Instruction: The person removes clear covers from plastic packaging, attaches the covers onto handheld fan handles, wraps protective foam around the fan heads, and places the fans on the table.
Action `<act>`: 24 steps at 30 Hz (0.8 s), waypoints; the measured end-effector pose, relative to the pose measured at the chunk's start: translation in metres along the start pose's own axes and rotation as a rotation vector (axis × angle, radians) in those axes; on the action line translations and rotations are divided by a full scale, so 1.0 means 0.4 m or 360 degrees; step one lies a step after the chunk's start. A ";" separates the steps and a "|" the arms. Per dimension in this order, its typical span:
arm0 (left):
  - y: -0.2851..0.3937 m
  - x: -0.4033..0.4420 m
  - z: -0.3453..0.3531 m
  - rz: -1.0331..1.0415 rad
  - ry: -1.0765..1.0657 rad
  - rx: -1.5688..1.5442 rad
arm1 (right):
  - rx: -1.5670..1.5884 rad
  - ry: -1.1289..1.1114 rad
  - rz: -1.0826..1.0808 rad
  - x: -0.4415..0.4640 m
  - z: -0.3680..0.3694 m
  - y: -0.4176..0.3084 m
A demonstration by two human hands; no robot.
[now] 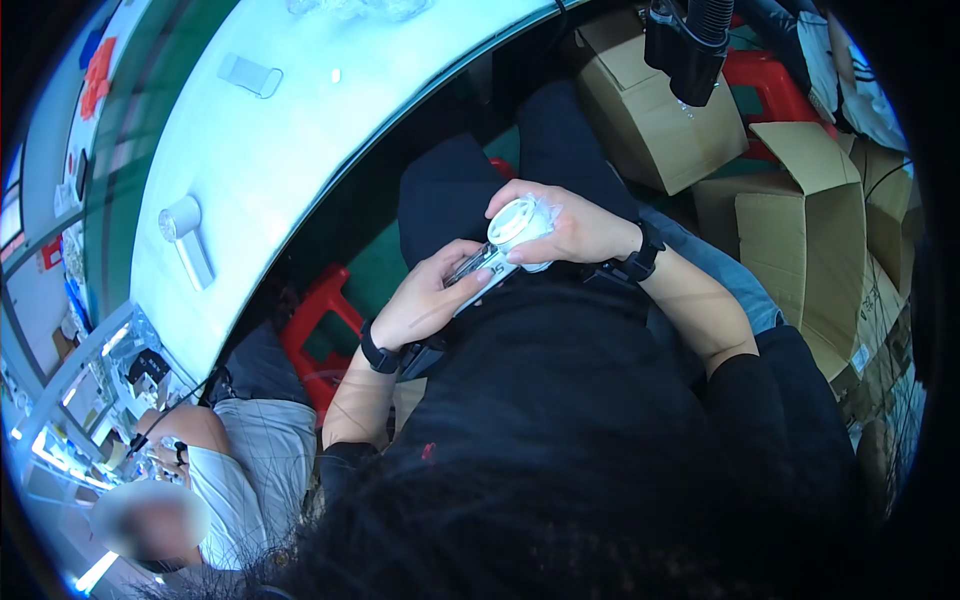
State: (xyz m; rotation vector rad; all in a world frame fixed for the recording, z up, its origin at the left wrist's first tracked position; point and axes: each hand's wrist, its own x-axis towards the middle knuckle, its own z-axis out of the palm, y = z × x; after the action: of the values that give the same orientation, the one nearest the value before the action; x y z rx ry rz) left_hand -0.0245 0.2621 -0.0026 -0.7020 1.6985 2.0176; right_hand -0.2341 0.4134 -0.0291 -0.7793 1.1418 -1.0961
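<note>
Over my lap I hold a white handheld device with a round head point(512, 222), which looks like a small handheld fan. My left hand point(428, 292) is closed around its handle, with the thumb lying along the top. My right hand point(575, 228) grips the round head, its fingers curled over the far side and its thumb at the near side. Crumpled clear plastic film point(545, 213) shows between the head and my right palm. Part of the handle is hidden under my left fingers.
On the white table point(300, 150) lie a similar white device point(187, 240) and a grey piece with a loop point(248, 75). Open cardboard boxes point(800, 240) stand at right, near a red stool point(765, 85). Another red stool point(325, 325) and a seated person point(255, 450) are at left.
</note>
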 end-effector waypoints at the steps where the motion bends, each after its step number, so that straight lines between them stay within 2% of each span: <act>1: 0.000 -0.002 -0.003 -0.0013 0.0033 0.0151 | -0.0059 0.0003 -0.0016 0.002 0.002 -0.001; 4: 0.037 -0.010 0.010 0.0144 0.0267 0.0651 | -0.0221 0.0033 -0.0046 0.011 0.007 -0.009; 6: 0.048 -0.002 0.024 0.0128 0.0397 0.0672 | -0.0305 0.0085 -0.0036 0.018 0.026 -0.016; 9: 0.045 0.005 0.027 0.0105 0.0488 0.0644 | -0.0071 0.0211 0.0120 0.030 0.045 0.016; 10: 0.043 0.013 0.024 0.0114 0.0502 0.0625 | 0.0142 0.0203 0.0077 0.035 0.050 0.029; 13: 0.035 0.021 0.014 0.0191 0.0492 0.0519 | 0.0316 0.0260 -0.0134 0.045 0.050 0.052; 16: 0.029 0.033 0.015 0.0110 0.0446 0.0465 | 0.0297 0.0323 -0.0056 0.050 0.030 0.061; 17: -0.015 0.049 0.011 0.0272 0.0349 0.0228 | 0.0348 0.0410 -0.0015 0.052 0.032 0.055; 19: -0.009 0.058 0.015 0.0237 0.0289 0.0009 | 0.0330 0.0549 -0.0010 0.052 0.018 0.057; 21: -0.024 0.080 0.021 0.0303 0.0258 -0.0337 | 0.0468 0.0654 0.0161 0.048 0.000 0.060; 24: -0.010 0.095 0.034 0.0472 0.0281 -0.0731 | 0.0629 0.0795 0.0080 0.041 -0.020 0.050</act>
State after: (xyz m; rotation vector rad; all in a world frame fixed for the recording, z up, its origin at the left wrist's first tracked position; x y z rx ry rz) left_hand -0.0537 0.2759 -0.0272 -0.8330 1.5112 2.6720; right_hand -0.2358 0.4042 -0.0547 -0.1657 1.2867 -1.4634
